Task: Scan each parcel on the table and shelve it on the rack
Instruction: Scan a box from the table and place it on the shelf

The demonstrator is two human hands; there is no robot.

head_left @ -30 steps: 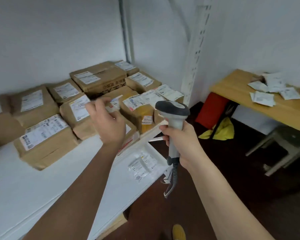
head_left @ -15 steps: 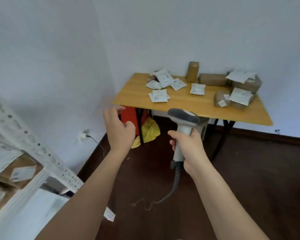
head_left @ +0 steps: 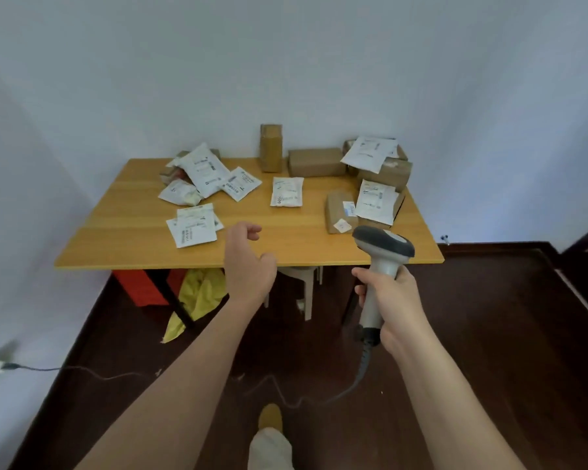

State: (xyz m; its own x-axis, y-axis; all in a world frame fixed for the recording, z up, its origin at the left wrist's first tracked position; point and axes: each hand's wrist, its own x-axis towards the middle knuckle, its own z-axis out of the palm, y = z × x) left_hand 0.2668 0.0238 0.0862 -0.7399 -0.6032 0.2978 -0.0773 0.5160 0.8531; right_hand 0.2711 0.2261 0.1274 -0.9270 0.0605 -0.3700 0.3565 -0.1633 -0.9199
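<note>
Parcels [head_left: 286, 192] on table [head_left: 140, 245]

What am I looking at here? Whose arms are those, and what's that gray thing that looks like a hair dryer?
The picture comes from a camera worn on a person's head, looking forward and down, so the two arms are that person's own. The right hand grips a barcode scanner, the gray thing with a cable hanging to the floor. It reads the labels on parcels. The left hand holds nothing; its fingers are loosely curled near the front edge of the wooden table. On the table lie white mailer bags with printed labels and brown cardboard boxes, one small box standing upright at the back. Under the table are something red, something yellow and a stool.
</note>
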